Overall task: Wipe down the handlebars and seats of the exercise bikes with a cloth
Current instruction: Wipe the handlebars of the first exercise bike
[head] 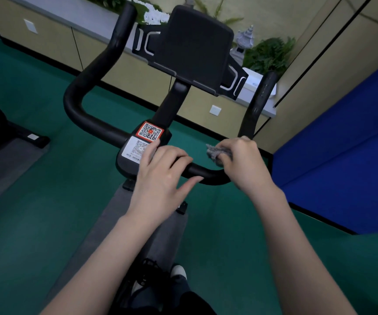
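A black exercise bike handlebar (85, 87) fills the middle of the head view, with a console (195, 46) above its stem and QR stickers (150, 131) at the centre. My left hand (160, 176) lies over the bar just right of the stickers, fingers on top and thumb stretched toward the near side. My right hand (245, 162) grips a crumpled grey cloth (217, 153) against the bar's right bend, where the right horn (258, 105) rises. The seat is not in view.
Green floor surrounds the bike, with a grey mat (151, 235) under it. Another machine's base (13, 133) sits at the left. A blue panel (342, 155) stands close on the right. A low cabinet with plants (270, 53) runs along the back.
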{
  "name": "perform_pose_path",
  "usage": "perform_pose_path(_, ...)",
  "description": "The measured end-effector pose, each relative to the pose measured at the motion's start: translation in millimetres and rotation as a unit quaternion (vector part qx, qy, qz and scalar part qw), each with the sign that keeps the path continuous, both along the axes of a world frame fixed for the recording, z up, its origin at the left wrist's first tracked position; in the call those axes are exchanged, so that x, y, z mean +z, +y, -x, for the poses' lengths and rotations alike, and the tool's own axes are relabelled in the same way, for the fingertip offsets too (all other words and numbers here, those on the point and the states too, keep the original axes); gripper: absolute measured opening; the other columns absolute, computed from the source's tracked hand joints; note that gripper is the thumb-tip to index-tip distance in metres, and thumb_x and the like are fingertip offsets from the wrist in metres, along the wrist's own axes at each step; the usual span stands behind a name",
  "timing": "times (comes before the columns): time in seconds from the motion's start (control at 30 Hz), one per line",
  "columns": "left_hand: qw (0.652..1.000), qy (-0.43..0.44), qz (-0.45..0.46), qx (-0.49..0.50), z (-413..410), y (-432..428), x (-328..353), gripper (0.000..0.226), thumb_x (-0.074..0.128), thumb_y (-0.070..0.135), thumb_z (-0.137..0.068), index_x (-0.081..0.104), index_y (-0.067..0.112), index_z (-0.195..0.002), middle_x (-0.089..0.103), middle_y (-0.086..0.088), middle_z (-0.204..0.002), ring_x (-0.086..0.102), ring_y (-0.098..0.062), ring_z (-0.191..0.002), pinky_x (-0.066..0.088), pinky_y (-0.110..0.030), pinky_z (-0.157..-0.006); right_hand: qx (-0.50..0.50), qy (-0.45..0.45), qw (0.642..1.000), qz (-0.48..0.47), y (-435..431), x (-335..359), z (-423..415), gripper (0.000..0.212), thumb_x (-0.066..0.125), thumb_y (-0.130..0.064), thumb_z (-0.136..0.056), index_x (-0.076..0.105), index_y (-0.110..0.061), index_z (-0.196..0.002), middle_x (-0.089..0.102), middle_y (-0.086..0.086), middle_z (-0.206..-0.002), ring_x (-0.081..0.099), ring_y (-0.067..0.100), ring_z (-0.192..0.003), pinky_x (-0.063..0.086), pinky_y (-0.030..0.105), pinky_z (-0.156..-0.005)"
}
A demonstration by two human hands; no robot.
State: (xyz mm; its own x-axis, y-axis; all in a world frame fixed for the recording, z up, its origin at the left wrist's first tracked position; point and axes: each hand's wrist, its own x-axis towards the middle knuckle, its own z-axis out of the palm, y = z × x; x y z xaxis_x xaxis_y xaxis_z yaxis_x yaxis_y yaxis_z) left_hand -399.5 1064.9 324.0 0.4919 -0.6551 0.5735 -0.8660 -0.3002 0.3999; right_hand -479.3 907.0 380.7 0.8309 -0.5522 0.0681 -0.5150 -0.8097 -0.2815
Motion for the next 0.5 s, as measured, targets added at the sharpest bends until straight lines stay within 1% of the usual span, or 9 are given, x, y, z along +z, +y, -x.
perform_pose_path(0.03,1.000,-0.001,-0.004,-0.011,4.0,-4.8,0.6,0.033,0.067,0.041,-0.083,0.068,0.012,-0.099,0.063,0.001,-0.099,0.059,-0.020,-0.099,0.024,-0.037,-0.113,-0.004,-0.031,1.000,0.005,0.6,-3.5,2.1,0.023,0.056,-0.002,-0.087,0.070,-0.008,-0.105,0.067,0.012,-0.095,0.049,0.025,-0.100,0.038,0.025,-0.079)
perform_pose_path(0.1,0.999,0.012,-0.014,-0.034,11.3,-14.3,0.9,0.033,0.066,0.040,-0.083,0.068,0.011,-0.099,0.064,0.000,-0.096,0.060,-0.021,-0.095,0.027,-0.039,-0.111,-0.018,-0.119,0.993,-0.002,6.0,-12.1,10.7,0.022,0.058,0.001,-0.086,0.070,-0.006,-0.103,0.068,0.009,-0.094,0.050,0.022,-0.094,0.033,0.016,-0.075)
perform_pose_path(0.17,0.998,0.037,-0.018,-0.043,15.4,-21.6,-0.6,0.032,0.064,0.038,-0.084,0.069,0.010,-0.099,0.065,0.000,-0.093,0.061,-0.022,-0.091,0.030,-0.039,-0.108,-0.051,-0.224,0.973,-0.016,17.1,-22.2,21.6,0.021,0.060,0.003,-0.085,0.070,-0.005,-0.101,0.067,0.003,-0.090,0.050,0.017,-0.090,0.032,0.009,-0.074)
perform_pose_path(0.23,0.997,0.059,-0.022,-0.043,16.7,-25.5,-2.6,0.031,0.061,0.039,-0.084,0.070,0.012,-0.098,0.065,0.001,-0.091,0.061,-0.022,-0.090,0.032,-0.037,-0.104,-0.088,-0.307,0.947,-0.024,29.1,-33.2,28.2,0.021,0.060,0.005,-0.084,0.070,-0.004,-0.101,0.063,-0.005,-0.091,0.051,0.014,-0.090,0.034,0.003,-0.076)
perform_pose_path(0.33,0.996,0.079,-0.017,-0.043,16.3,-28.3,-5.2,0.028,0.066,0.039,-0.082,0.071,0.016,-0.097,0.064,0.004,-0.091,0.060,-0.021,-0.089,0.030,-0.031,-0.098,-0.115,-0.384,0.916,-0.021,30.1,-42.0,25.8,0.022,0.059,0.008,-0.084,0.069,0.000,-0.102,0.060,-0.006,-0.093,0.052,0.017,-0.092,0.037,0.004,-0.080)
perform_pose_path(0.5,0.994,0.105,-0.007,-0.042,17.0,-29.6,-3.6,0.026,0.064,0.042,-0.081,0.070,0.020,-0.093,0.064,0.008,-0.090,0.059,-0.018,-0.088,0.028,-0.027,-0.094,-0.158,-0.454,0.876,-0.039,23.3,-47.0,19.1,0.023,0.057,0.009,-0.083,0.069,0.000,-0.101,0.057,-0.010,-0.093,0.054,0.021,-0.092,0.041,0.010,-0.081)
